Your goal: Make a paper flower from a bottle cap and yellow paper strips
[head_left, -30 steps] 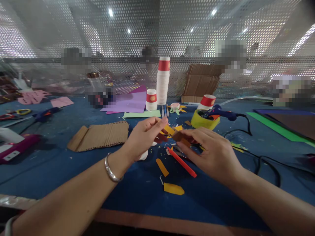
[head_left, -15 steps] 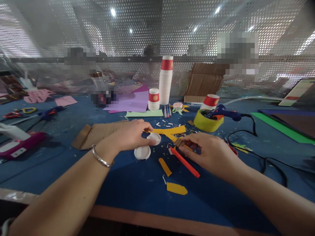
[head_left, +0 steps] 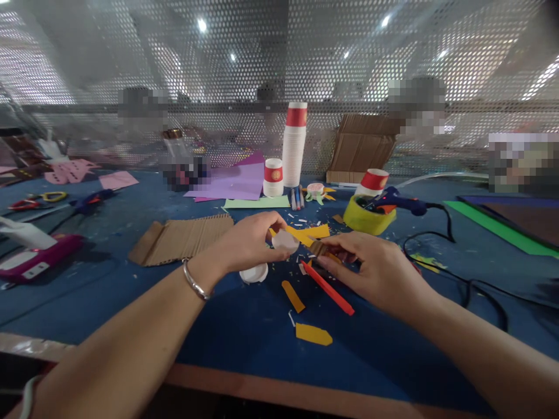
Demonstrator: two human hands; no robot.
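My left hand (head_left: 247,241) pinches a white round paper disc (head_left: 286,241) by its edge and holds it tilted above the table. Between the thumb and fingers of my right hand (head_left: 379,262) is a small piece of brown cardboard (head_left: 318,248). The two hands are close together but apart. A second white disc (head_left: 253,273), with a raised rim, lies under my left wrist. Yellow paper strips (head_left: 317,231) lie behind the held pieces. An orange-red marker (head_left: 327,288) rests beside my right fingers, near a short yellow strip (head_left: 293,296) and a pointed yellow piece (head_left: 313,334).
Corrugated cardboard (head_left: 187,238) lies left of my left hand. Stacked paper cups (head_left: 294,151) stand at the back. At right, a glue gun (head_left: 406,201) rests on a yellow tape roll (head_left: 369,218), its black cable (head_left: 452,233) trailing. A magenta power strip (head_left: 43,262) sits far left.
My left hand has taken the upper white disc off the table and moved it right, towards my right hand. The right hand still holds the cardboard, nearly in place.
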